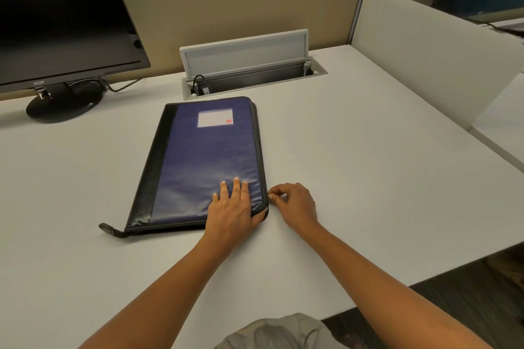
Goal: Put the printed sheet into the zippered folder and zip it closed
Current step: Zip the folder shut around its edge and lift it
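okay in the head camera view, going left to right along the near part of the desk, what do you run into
Zipper tail of the folder → blue zippered folder → left hand flat on its near right corner → right hand pinching at the folder's right edge → bare white desk.

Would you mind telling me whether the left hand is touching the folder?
Touching. The head view shows the left hand lying flat on the blue cover of the folder, fingers spread on it and thumb wrapped over its near right corner.

My left hand (231,208) presses flat on the closed folder (198,161) at its near right corner, while my right hand (293,205) pinches something tiny at its right edge.
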Motion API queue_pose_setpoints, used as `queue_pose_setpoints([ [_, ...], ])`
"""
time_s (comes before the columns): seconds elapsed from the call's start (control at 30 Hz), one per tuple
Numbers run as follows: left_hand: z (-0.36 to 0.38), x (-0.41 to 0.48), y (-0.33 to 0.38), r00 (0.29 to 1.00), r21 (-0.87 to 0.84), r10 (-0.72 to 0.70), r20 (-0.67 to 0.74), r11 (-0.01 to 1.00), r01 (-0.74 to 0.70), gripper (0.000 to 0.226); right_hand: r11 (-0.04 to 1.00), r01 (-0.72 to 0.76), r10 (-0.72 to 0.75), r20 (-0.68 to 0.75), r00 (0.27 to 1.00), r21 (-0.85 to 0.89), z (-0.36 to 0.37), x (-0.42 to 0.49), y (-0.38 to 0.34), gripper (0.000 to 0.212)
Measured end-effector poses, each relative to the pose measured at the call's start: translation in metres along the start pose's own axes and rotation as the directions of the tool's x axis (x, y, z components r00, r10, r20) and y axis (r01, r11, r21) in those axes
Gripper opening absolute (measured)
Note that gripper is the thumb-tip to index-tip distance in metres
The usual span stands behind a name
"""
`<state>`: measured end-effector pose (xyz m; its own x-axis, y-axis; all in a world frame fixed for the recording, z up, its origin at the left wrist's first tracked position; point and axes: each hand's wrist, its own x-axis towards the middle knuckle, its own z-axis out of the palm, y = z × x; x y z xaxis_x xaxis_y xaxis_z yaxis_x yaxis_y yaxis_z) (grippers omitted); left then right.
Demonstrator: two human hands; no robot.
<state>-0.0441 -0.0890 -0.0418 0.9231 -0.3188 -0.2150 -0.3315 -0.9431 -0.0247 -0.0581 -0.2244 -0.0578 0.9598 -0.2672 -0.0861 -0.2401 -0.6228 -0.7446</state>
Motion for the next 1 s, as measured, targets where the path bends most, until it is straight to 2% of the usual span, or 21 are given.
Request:
queue_pose_setpoints([
  [0.17, 0.004, 0.002, -0.007, 1.0, -0.034, 0.009, 0.001, 0.999, -0.009, 0.082, 0.998, -0.004, 0.004, 0.002, 1.0, 0.066, 0.003, -0.004, -0.003, 0.016],
  [0.27, 0.004, -0.002, -0.018, 0.999, -0.055, 0.026, -0.037, 0.998, -0.028, 0.13, 0.992, 0.017, -0.017, 0.001, 1.0, 0.122, 0.009, -0.007, -0.006, 0.015],
  [0.33, 0.004, -0.005, -0.027, 0.997, -0.069, 0.02, -0.078, 0.997, -0.026, 0.14, 0.99, 0.04, -0.04, -0.003, 0.999, 0.133, 0.015, -0.009, -0.011, 0.017],
  [0.47, -0.001, -0.01, -0.041, 0.99, -0.116, 0.017, -0.141, 0.993, -0.033, 0.133, 0.982, 0.106, -0.101, -0.039, 0.994, 0.158, 0.023, -0.015, -0.023, 0.019],
  [0.6, -0.004, -0.014, -0.055, 0.976, -0.1, 0.029, -0.214, 0.994, -0.052, 0.092, 0.968, 0.176, -0.163, -0.083, 0.983, 0.178, 0.027, -0.02, -0.037, 0.018],
  [0.67, -0.001, -0.015, -0.064, 0.956, -0.072, 0.053, -0.289, 0.994, -0.077, 0.08, 0.962, 0.216, -0.201, -0.099, 0.974, 0.168, 0.028, -0.023, -0.044, 0.018],
  [0.77, -0.002, -0.017, -0.072, 0.899, -0.036, 0.097, -0.427, 0.992, -0.125, 0.077, 0.944, 0.303, -0.29, -0.11, 0.951, 0.13, 0.03, -0.029, -0.053, 0.018],
  [1.0, -0.005, -0.019, -0.087, 0.768, 0.039, 0.187, -0.612, 0.978, -0.206, 0.07, 0.895, 0.441, -0.427, -0.163, 0.89, 0.063, 0.027, -0.032, -0.071, 0.015],
])
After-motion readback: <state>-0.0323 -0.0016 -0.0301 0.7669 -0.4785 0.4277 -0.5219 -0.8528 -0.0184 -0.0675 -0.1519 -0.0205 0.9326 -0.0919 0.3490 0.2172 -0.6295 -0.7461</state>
